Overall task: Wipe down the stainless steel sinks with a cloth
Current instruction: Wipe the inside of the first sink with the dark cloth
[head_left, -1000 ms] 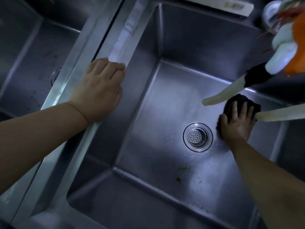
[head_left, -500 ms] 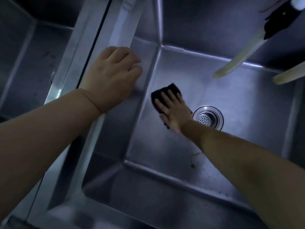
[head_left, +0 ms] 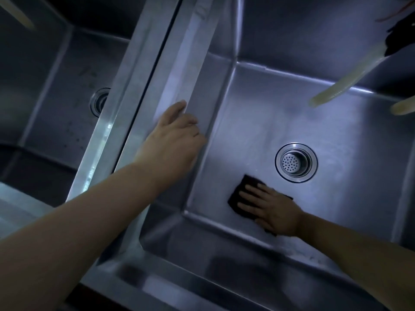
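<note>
A deep stainless steel sink (head_left: 258, 104) fills the middle and right of the head view, with a round drain strainer (head_left: 296, 162) in its floor. My right hand (head_left: 270, 208) lies flat, fingers spread, pressing a dark cloth (head_left: 243, 187) onto the sink floor just in front of and left of the drain. My left hand (head_left: 174, 140) rests on the steel divider rim (head_left: 157, 86) at the sink's left wall, fingers curled over its edge, holding nothing else.
A second sink (head_left: 45, 104) with its own drain (head_left: 100, 102) lies left of the divider. Two pale hose ends (head_left: 341, 86) hang over the back right of the sink. The sink's front rim (head_left: 202, 277) runs along the bottom.
My right hand has slid the cloth from the far left of the sink floor toward me, to a spot just before the drain. My left hand stays on the divider rim.
</note>
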The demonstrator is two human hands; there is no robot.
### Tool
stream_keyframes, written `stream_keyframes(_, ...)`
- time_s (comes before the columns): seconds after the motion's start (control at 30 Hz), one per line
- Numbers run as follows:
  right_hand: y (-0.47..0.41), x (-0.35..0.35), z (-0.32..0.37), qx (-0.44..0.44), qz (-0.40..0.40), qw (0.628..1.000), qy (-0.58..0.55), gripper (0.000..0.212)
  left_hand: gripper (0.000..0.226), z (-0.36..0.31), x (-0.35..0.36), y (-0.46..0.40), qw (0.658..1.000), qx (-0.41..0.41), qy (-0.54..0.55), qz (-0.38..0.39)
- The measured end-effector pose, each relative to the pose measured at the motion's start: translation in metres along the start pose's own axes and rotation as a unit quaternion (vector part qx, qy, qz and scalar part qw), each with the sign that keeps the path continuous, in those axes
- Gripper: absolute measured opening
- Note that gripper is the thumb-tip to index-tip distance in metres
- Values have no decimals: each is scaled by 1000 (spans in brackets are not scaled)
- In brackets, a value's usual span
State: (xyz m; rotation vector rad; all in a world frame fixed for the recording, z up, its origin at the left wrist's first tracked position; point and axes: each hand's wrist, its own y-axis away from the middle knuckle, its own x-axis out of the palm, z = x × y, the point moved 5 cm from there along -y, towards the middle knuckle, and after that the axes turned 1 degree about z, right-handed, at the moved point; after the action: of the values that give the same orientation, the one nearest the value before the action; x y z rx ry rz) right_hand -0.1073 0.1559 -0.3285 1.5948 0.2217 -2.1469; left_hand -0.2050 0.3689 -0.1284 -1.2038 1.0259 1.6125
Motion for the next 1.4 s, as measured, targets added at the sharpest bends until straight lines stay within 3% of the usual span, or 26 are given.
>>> stream_keyframes(0.13, -71, -21, -24, 205, -53, 977, -16, 54, 12, 2, 2, -1, 1000, -3, 8, -19)
stream_keyframes(0.23, -123, -24, -14, 272, -66, 959, -43, 60, 17, 3, 4, 0, 999, -8, 7, -37)
stream_keyframes(0.33, -138, -10, 19, 241, -69, 966, -70, 61, 21, 1, 6, 0, 1000, -8, 3, -27)
stream_keyframes(0.47, -116, 12, 76, 28, -56, 993, -100, 44, 21, 1, 7, 2, 999, -13, -9, -32)
stream_keyframes(0.57, -101, 14, 80, -47, -53, 988, -138, 41, 22, 1, 6, 2, 999, -14, -12, -35)
stream_keyframes(0.7, -49, 10, 63, -68, -46, 988, -132, 31, 21, -1, 5, 2, 999, -16, -15, -36)
stream_keyframes(0.87, 59, -9, 55, 6, -34, 983, -179, 49, 22, -1, 2, 2, 999, -18, -20, -31)
stream_keyframes(0.9, 72, -13, 57, 31, -46, 971, -234, 48, 22, -2, 2, 2, 999, -17, -21, -29)
stream_keyframes(0.97, 89, -13, 52, 144, -15, 911, -386, 40, 23, -2, 1, 2, 999, -16, -23, -29)
stream_keyframes(1.03, 94, -5, 55, 253, 79, 846, -463, 61, 23, -2, 0, 1, 999, -16, -23, -31)
stream_keyframes(1.1, 79, 1, 64, 295, 161, 787, -517, 53, 22, -2, -1, 1, 999, -16, -28, -30)
stream_keyframes(1.17, 45, -15, 78, 321, 171, 731, -577, 43, 21, -2, -1, 1, 999, -17, -32, -31)
stream_keyframes(1.33, -74, -61, 126, 240, 123, 708, -653, 43, 19, -1, 0, 1, 999, -9, -25, -22)
stream_keyframes(1.4, -94, -71, 138, 197, 131, 728, -643, 48, 19, -1, -1, 0, 999, -9, -23, -22)
